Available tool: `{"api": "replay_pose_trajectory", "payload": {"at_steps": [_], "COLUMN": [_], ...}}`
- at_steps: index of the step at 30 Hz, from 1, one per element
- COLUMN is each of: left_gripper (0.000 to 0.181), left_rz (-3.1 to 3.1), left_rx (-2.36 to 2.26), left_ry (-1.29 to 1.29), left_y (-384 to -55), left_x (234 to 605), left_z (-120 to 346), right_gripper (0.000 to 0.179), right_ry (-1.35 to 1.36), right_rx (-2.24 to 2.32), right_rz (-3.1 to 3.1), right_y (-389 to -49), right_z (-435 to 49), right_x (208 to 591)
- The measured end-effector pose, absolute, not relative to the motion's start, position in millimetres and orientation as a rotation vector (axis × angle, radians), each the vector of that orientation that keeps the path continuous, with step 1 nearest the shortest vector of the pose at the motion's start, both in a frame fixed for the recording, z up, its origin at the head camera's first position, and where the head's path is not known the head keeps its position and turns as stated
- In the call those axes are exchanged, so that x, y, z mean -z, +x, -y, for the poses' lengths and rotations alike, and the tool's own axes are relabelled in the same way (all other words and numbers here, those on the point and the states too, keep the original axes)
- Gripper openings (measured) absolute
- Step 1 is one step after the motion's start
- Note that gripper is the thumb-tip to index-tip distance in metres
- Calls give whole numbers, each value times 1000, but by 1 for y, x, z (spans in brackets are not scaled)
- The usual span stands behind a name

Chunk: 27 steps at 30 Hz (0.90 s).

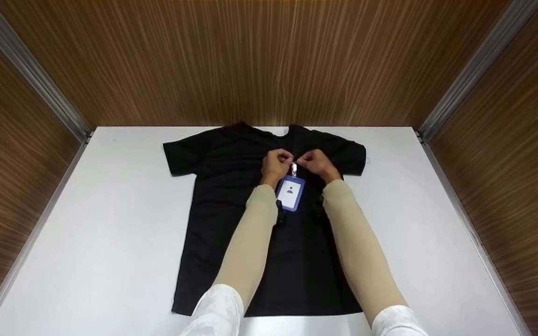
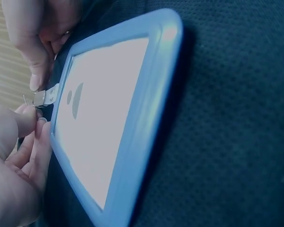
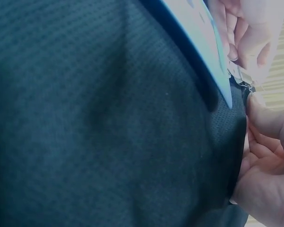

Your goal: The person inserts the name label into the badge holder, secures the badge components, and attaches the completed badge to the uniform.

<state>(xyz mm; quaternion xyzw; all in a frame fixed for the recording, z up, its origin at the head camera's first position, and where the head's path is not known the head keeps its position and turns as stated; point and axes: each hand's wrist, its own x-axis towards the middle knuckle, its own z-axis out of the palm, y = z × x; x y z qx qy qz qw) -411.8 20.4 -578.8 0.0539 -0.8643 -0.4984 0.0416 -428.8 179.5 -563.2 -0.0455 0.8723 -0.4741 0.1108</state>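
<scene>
A black T-shirt [image 1: 231, 224] lies spread out, collar away from me. On its chest rests a blue-framed ID badge [image 1: 290, 193] with a white card bearing a small dark figure. My left hand [image 1: 276, 165] pinches the badge's metal clip [image 2: 39, 98] between thumb and fingers. Just across from it, my right hand [image 1: 316, 162] pinches the shirt fabric beside the clip; in the right wrist view its thumb [image 3: 261, 116] lies on top at the clip's jaws and the fingers are partly under the cloth. The clip's teeth show right at the fabric edge.
The shirt lies on a white table [image 1: 110, 242]. A brown wood-grain panel [image 1: 259, 60] stands behind the table, with similar panels at both sides and grey metal strips in the corners. The shirt's collar reaches near the table's back edge.
</scene>
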Motion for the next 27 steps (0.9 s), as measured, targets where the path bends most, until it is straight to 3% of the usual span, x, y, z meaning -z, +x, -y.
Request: {"api": "replay_pose_trajectory", "payload": {"at_steps": [19, 27], "left_gripper": [14, 15], "left_rz": [2459, 2523], "left_rx": [1841, 1768], "left_ry": [27, -17], "left_y": [-414, -415], "left_x": [578, 576], "left_z": [-6, -4], "right_gripper": [16, 19], "right_ry": [-210, -217], "right_rx": [1452, 1394], "right_rz": [-2569, -2605], "right_y": [-432, -431], "right_z": [-175, -173], "right_x": [564, 561]}}
